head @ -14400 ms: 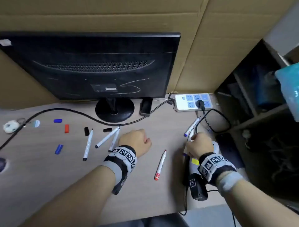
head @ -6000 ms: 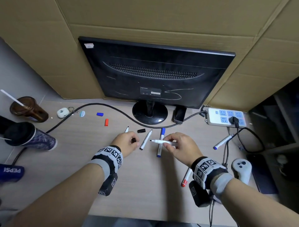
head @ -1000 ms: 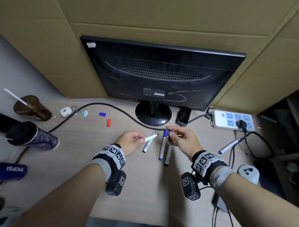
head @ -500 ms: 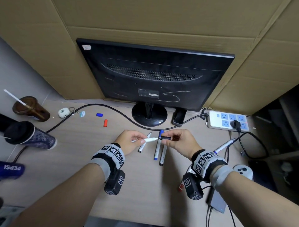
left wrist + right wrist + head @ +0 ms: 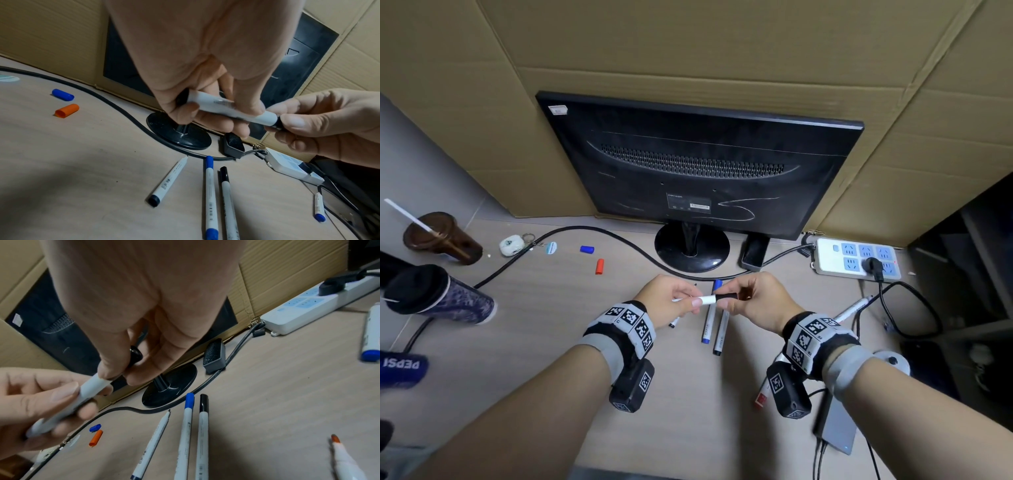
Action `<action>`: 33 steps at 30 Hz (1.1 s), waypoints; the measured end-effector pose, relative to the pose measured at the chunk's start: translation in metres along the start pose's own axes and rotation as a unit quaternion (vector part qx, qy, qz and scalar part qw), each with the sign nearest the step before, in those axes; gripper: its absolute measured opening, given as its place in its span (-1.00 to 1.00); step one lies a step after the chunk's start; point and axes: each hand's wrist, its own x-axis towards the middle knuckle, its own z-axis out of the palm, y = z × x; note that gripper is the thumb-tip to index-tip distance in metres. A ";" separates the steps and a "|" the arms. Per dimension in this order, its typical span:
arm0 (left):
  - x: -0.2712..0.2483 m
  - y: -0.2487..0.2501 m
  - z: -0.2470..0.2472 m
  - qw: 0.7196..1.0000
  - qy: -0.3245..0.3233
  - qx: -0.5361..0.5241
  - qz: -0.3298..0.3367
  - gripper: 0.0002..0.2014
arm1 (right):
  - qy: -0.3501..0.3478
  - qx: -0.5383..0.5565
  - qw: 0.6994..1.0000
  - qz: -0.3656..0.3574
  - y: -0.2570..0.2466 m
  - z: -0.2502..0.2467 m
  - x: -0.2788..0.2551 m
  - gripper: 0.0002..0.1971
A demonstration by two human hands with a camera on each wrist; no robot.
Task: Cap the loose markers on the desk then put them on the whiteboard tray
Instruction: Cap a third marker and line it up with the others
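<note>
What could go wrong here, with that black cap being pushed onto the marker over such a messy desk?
The black cap may not seat fully, since the right hand pinches only its end. The uncapped marker below could roll or mark the desk. The loose blue cap and orange cap sit far left, easy to overlook.

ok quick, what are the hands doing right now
Left hand: grips the white marker by its barrel.
Right hand: pinches the black cap at the marker's tip end.

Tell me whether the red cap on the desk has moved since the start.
No. The red cap lies beside the blue cap, left of the monitor stand, as in the earliest picture; only the camera shifted.
</note>
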 end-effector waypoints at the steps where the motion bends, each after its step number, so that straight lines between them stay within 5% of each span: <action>1: 0.001 0.001 0.001 1.000 -0.002 0.004 -0.004 -0.86 | -0.001 -0.004 1.000 0.005 0.000 0.000 0.000 -0.87; 15: 0.008 -0.008 0.016 0.999 -0.033 -0.027 -0.017 -0.89 | -0.003 -0.047 0.999 0.000 0.003 -0.006 0.005 -0.85; 20: 0.015 -0.027 0.027 0.995 0.018 -0.043 -0.094 -0.81 | 0.086 -0.011 0.996 0.002 0.007 -0.003 0.009 -0.63; 24: 0.015 -0.042 0.032 0.981 0.058 0.089 -0.160 -0.88 | 0.145 -0.058 0.986 0.061 0.031 -0.016 0.001 -0.76; 33: 0.025 -0.059 0.071 0.967 0.178 0.100 -0.152 -0.97 | 0.195 -0.131 0.961 0.144 0.076 -0.032 -0.041 -0.81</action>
